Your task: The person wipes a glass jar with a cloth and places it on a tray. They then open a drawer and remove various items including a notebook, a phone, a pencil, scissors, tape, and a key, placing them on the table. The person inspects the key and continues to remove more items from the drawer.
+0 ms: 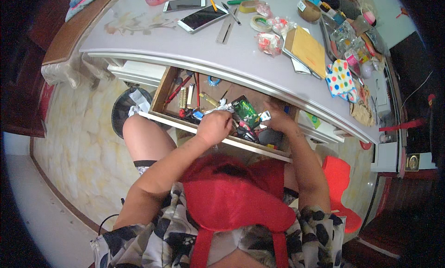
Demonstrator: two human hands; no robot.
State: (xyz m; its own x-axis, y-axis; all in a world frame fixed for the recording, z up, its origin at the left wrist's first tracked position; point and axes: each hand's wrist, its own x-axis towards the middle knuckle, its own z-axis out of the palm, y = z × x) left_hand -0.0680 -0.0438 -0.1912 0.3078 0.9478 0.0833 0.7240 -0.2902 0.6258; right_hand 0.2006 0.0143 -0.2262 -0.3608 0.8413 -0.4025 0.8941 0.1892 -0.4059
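Both my hands reach into an open wooden drawer [157, 101] full of small things. My left hand [216, 128] is over the drawer's front edge with its fingers curled in. A crumpled whitish piece [221, 105] shows just beyond its fingers; what the fingers hold is hidden. My right hand [281, 119] is at the drawer's right side, its fingers bent around a small white packet [264, 116]. A dark green flat pack [244, 109] lies between the hands. Left of them are a red pencil [198, 89], a blue tape ring [213, 81] and a clear yellowish tube [209, 99].
On the table [153, 41] above the drawer lie two phones [202, 19], a ruler [225, 31], tape rolls [259, 23], a yellow notebook [306, 49] and a dotted cloth [340, 78]. A dark bin [132, 111] stands at left, a red chair [338, 189] at right.
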